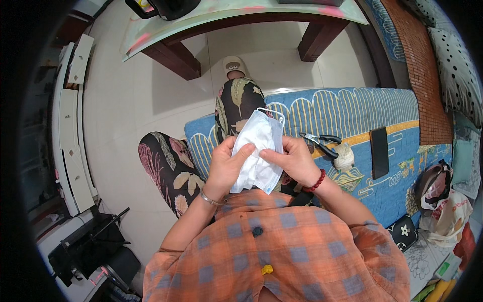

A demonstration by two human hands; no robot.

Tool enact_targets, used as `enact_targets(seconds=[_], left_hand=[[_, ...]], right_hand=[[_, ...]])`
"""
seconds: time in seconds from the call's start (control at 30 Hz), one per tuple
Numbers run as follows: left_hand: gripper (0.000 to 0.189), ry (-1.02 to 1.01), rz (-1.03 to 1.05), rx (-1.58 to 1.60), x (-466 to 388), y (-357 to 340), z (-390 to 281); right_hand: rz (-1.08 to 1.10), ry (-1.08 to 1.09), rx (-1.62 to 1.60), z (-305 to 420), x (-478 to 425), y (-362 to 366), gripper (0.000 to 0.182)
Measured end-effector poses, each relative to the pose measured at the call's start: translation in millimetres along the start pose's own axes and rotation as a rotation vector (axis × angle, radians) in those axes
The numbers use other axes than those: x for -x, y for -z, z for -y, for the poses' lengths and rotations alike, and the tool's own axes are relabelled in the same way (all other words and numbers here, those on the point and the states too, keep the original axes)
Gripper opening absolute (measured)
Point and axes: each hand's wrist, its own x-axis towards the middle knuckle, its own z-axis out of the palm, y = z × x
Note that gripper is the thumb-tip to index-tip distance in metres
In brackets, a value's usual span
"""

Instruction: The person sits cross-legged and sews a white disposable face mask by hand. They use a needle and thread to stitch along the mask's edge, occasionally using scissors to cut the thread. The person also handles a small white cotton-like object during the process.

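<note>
A white and pale blue disposable face mask (253, 166) spans the space between my two hands, above my lap. My left hand (226, 164) grips one side of it, the thumb pressed on the white face. On the other side my right hand (296, 160) pinches the mask, its thumb also on the white surface. One white ear loop (273, 111) curls out at the top; the other loop is not plainly visible. Beside my right hand, pliers (322, 143) with black handles lie on the blue quilted cover (339, 113), touching a ball of cream string (344, 156).
A black smartphone (379, 153) rests on the cover at the right. Bags (445, 211) and a black patterned pouch (403, 232) lie beyond my right elbow. Ahead stands a wooden-legged table (226, 17) with a black jug (177, 7). White cabinets (71, 120) line the left.
</note>
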Motion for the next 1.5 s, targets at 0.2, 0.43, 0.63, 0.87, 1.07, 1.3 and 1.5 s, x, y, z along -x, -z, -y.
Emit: enact_targets(seconds=[0.2,0.43,0.63,0.87,1.07,1.3,1.5], left_hand=[[0.022,0.126,0.07,0.047,7,2,-12],[0.023,0.153,0.048,0.076,10,1,-15],[0.024,0.146,-0.002,0.193,11,-3,-8],[0.027,0.195,0.039,0.163,10,-2,-7],[0.025,0.11,-0.006,0.09,6,1,4],[0.022,0.091,-0.017,0.061,7,1,7],[0.021,0.119,-0.007,0.007,9,0,1]], right_hand=[[0.024,-0.083,-0.116,4,4,3,0.026],[-0.02,-0.078,0.074,14,9,4,0.021],[-0.021,-0.077,-0.071,4,8,1,0.02],[-0.101,-0.038,-0.042,-2,7,2,0.023],[-0.498,0.266,0.584,7,30,9,0.027],[-0.191,0.806,0.966,-7,18,-14,0.025],[-0.177,0.81,1.005,-11,16,-9,0.018]])
